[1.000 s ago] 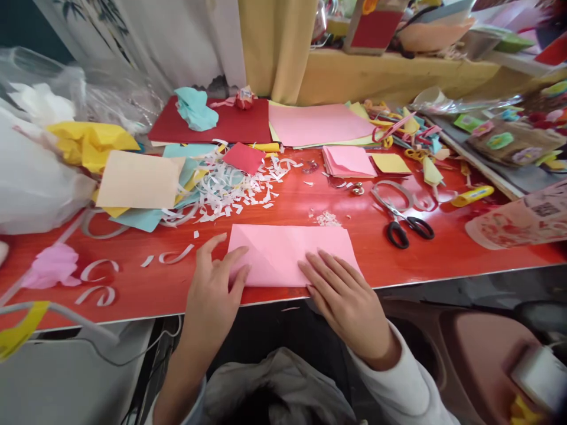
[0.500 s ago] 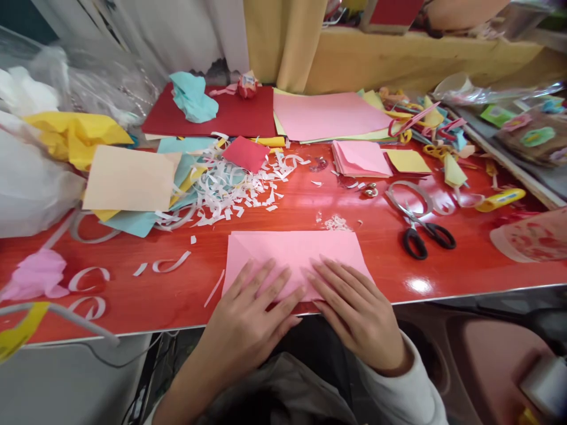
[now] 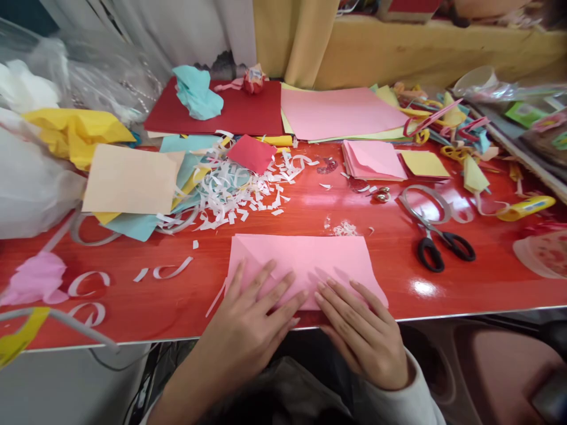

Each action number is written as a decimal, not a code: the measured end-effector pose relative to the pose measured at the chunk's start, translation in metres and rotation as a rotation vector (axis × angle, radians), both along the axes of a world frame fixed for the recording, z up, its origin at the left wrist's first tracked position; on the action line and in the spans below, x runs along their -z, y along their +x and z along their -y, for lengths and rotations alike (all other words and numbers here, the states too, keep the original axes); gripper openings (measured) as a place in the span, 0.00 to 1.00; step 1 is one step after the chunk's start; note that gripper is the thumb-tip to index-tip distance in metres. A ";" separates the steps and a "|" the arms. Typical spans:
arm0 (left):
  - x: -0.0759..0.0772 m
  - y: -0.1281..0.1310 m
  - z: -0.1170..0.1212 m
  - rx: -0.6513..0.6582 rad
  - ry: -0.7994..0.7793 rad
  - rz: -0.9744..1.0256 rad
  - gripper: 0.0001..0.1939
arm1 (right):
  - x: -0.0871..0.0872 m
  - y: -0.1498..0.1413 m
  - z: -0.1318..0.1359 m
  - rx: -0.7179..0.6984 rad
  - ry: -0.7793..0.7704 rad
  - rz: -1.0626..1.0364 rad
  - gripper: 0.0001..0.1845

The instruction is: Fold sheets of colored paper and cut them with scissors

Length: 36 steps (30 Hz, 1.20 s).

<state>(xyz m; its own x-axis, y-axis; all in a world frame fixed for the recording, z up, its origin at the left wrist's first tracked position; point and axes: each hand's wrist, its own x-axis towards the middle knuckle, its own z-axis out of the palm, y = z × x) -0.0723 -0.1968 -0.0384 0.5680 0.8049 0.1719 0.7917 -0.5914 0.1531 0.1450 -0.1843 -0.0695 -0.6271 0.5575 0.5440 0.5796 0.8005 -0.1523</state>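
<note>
A folded sheet of pink paper [image 3: 305,257] lies flat at the front edge of the red table, its near edge partly hidden under my fingers. My left hand [image 3: 254,316] rests on its left half with the fingers stretched and spread. On the right half, my right hand [image 3: 361,330] lies flat, fingers extended and the thumb near the table edge. Neither hand grasps the paper. Beyond it is a small heap of white paper bits [image 3: 344,228]. Scissors with black handles [image 3: 445,245] lie spread to the right of the paper.
White paper strips [image 3: 239,195] cover the left middle of the table [image 3: 177,313], beside a beige sheet [image 3: 130,180]. At the back are dark red sheets [image 3: 248,112] and pink sheets [image 3: 341,112]. A yellow cutter [image 3: 527,208] and a clear cup [image 3: 540,254] stand right.
My right hand has shifted slightly downward on the pink paper, while my left stays spread on it. The whole view has shifted a little, moving the right-side things rightward.
</note>
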 end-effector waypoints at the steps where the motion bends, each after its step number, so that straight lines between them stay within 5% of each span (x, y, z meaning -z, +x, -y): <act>1: 0.000 0.000 -0.001 0.005 -0.002 -0.006 0.21 | -0.001 0.000 0.000 0.001 -0.002 0.003 0.17; 16: -0.001 -0.013 -0.015 0.015 0.114 0.038 0.19 | -0.007 -0.001 -0.002 0.008 -0.065 0.090 0.18; 32: -0.004 -0.025 -0.024 -0.029 -0.032 0.025 0.21 | -0.006 -0.004 -0.001 0.043 -0.018 0.109 0.19; 36: -0.005 -0.031 -0.028 -0.044 -0.024 0.005 0.28 | -0.007 -0.008 -0.002 0.062 -0.058 0.116 0.20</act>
<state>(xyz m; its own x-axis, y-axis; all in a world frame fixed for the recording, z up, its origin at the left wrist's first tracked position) -0.1035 -0.1690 -0.0332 0.5313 0.8329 0.1546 0.8159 -0.5522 0.1712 0.1369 -0.1821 -0.0629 -0.6474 0.6255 0.4355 0.6438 0.7546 -0.1267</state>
